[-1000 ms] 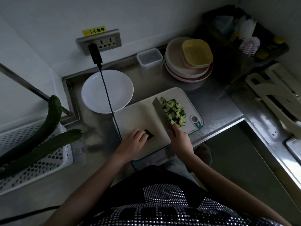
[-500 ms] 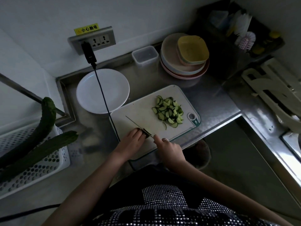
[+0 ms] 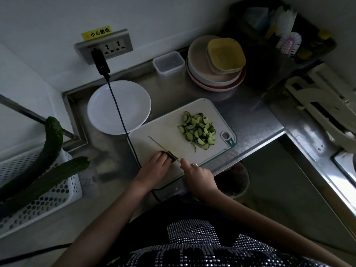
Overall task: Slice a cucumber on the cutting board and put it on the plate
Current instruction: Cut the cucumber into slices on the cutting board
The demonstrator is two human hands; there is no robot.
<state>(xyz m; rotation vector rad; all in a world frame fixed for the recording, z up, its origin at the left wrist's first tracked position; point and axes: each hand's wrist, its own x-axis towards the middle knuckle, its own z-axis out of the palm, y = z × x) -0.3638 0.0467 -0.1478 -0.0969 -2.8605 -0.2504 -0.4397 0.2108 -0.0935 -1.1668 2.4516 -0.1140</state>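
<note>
Pinning cucumber stub under left hand; right hand gripping knife.

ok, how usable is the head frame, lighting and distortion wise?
Head view: dim overall, underexposed, the person's hands and torso in shadow; cucumber slices on the cutting board still readable. Mild glare on the steel counter edge at right. Wide-angle bending curves the counter lines. The cucumber end under the left hand is too dark to resolve.

Dim, underexposed view — light falls from the upper left, brightest on the white wall. The steel table shows dull glare at right; wide-angle bending warps soft edges.
</note>
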